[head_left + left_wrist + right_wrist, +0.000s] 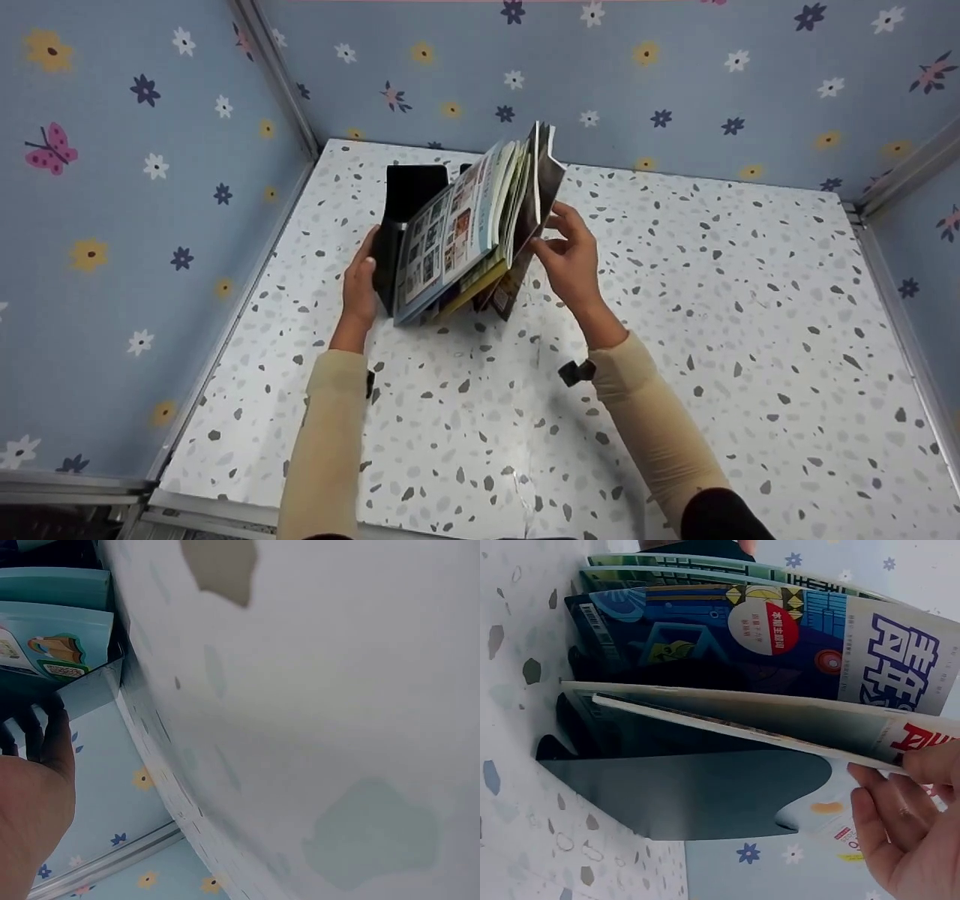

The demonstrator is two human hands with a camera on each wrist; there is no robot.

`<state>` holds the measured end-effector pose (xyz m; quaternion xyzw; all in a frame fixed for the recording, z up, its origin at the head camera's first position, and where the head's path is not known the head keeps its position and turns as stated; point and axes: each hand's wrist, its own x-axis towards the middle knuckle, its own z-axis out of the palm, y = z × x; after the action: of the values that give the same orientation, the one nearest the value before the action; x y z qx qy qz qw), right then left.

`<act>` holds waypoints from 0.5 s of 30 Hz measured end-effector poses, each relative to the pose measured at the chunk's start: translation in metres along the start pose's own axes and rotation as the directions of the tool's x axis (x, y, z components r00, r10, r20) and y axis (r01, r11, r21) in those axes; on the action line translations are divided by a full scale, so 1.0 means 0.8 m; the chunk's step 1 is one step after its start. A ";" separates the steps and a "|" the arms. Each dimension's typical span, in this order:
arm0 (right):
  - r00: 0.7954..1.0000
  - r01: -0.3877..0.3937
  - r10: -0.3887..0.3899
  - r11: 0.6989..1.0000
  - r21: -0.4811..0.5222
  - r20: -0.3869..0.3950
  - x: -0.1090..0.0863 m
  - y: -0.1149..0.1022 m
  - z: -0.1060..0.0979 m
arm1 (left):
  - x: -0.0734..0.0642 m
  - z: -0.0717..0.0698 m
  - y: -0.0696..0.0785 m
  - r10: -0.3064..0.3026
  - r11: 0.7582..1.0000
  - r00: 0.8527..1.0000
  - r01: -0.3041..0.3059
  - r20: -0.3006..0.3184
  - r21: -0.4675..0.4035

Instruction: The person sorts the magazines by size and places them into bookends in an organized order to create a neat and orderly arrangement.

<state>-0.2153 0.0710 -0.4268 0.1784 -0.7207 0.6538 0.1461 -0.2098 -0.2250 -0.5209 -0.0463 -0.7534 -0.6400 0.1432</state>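
Note:
A black book holder (415, 191) stands on the speckled tabletop with several magazines (457, 232) upright in it, leaning to the right. Against the outer face of its left panel rests my left hand (360, 292), its fingers also touching that panel in the left wrist view (37, 780). My right hand (574, 259) pinches the edge of the rightmost magazine (742, 731) between thumb and fingers. Beside that magazine, the right wrist view shows the holder's curved end panel (682, 791) and a dark blue magazine (705, 637) further in.
Walls with printed flowers (585, 75) close off the back and both sides of the white speckled tabletop (750, 337). A metal frame strip (225, 330) runs along the left edge. A small black clip (576, 373) sits at the right wrist.

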 end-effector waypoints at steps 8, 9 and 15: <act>0.990 0.141 -0.141 0.990 0.005 0.001 -0.007 0.009 0.008 | -0.001 -0.001 0.000 0.008 1.000 1.000 -0.008 0.005 0.019; 0.987 0.159 -0.159 0.987 0.012 0.000 -0.006 0.010 0.009 | -0.001 -0.001 0.000 0.003 1.000 1.000 -0.003 0.004 0.021; 0.970 0.243 -0.242 0.970 0.030 -0.023 -0.001 0.017 0.015 | 0.001 0.000 0.000 -0.029 0.999 1.000 0.029 0.000 0.014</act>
<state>-0.2203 0.0598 -0.4404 0.2612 -0.6811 0.6445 0.2290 -0.2103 -0.2251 -0.5210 -0.0346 -0.7584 -0.6369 0.1340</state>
